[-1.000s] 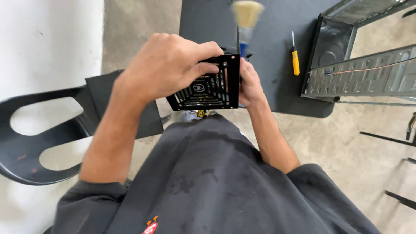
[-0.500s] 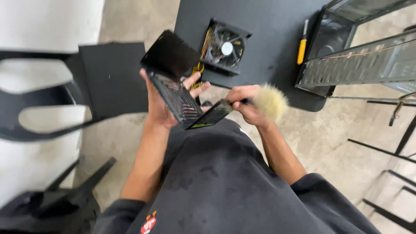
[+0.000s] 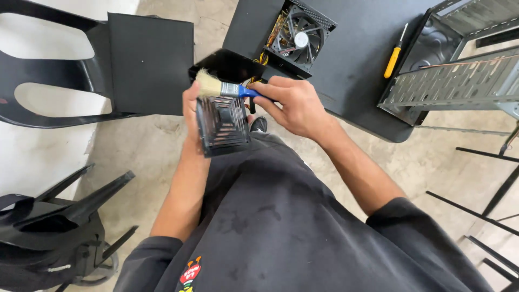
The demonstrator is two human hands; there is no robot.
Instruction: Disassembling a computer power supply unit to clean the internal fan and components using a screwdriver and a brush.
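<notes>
Far left: black plastic chair (image 3: 54,70) with a flat black panel (image 3: 150,62) resting on its seat. Next, left hand (image 3: 190,111) raised over the lap, forearm running up from the lower left, fingers wrapped behind and gripping a black vented metal cover (image 3: 223,124) held upright, slotted face toward the camera. Right hand (image 3: 292,105) reaching in from the right, fingers pinched round the blue handle of a small paintbrush (image 3: 224,89), pale bristles laid on the cover's upper left edge. Behind, on the dark tabletop (image 3: 357,70): an opened power supply with fan (image 3: 299,37), a yellow-handled screwdriver (image 3: 394,53), then a bare computer case (image 3: 459,70) at far right. Half a second earlier: bristles pointing right, away from the cover; now swung left onto it.
</notes>
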